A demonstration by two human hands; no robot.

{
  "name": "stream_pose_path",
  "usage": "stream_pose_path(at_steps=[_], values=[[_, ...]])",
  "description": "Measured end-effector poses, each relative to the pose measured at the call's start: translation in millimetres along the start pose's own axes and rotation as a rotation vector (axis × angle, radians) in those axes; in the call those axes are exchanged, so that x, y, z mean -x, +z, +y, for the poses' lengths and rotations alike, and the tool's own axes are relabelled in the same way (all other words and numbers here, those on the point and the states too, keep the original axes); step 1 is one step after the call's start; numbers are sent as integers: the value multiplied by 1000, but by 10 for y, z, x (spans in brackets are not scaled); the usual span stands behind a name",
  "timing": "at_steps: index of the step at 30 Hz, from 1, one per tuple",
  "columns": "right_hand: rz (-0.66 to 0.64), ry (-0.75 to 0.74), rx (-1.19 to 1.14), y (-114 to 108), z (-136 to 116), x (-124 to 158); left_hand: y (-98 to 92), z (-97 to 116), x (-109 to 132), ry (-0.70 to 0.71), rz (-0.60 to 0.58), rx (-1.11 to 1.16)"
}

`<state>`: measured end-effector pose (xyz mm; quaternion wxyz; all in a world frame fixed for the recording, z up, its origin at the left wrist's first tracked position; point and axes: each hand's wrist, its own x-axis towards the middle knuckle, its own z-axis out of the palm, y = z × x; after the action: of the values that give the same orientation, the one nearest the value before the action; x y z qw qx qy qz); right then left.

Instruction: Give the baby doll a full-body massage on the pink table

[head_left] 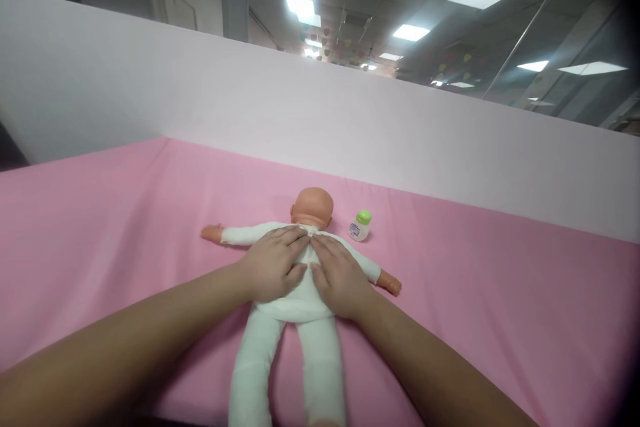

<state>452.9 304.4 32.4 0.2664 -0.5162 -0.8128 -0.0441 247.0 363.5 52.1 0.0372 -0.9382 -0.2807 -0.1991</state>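
A baby doll (295, 307) with a white cloth body lies face down, the back of its bare head away from me and its arms spread to both sides. My left hand (275, 263) rests flat on the left of its upper back, fingers stretched out. On the right of the upper back lies my right hand (340, 273), also flat, its fingertips close to those of the left. Neither hand grips anything. Beside the doll's head, to the right, stands a small clear bottle (359, 227) with a green cap.
Pink cloth (475, 280) covers the surface under the doll, with some folds. Behind it rises a low white wall (300, 113). Beyond that are glass, ceiling lights and a doorway at the upper left.
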Motion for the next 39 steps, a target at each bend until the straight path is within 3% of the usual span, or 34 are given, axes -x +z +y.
stream_pose_path(at_steps=[10,20,29,39], values=[[-27,8,-80,-23,29,-1,-46,2,-40,-3,7,128],[43,81,-299,-121,-9,-12,-208,72,-52,-168,-31,363],[127,10,-166,-7,15,12,-102,110,1,-98,102,144],[76,-10,-144,-41,-2,3,-116,84,-20,-60,46,139]])
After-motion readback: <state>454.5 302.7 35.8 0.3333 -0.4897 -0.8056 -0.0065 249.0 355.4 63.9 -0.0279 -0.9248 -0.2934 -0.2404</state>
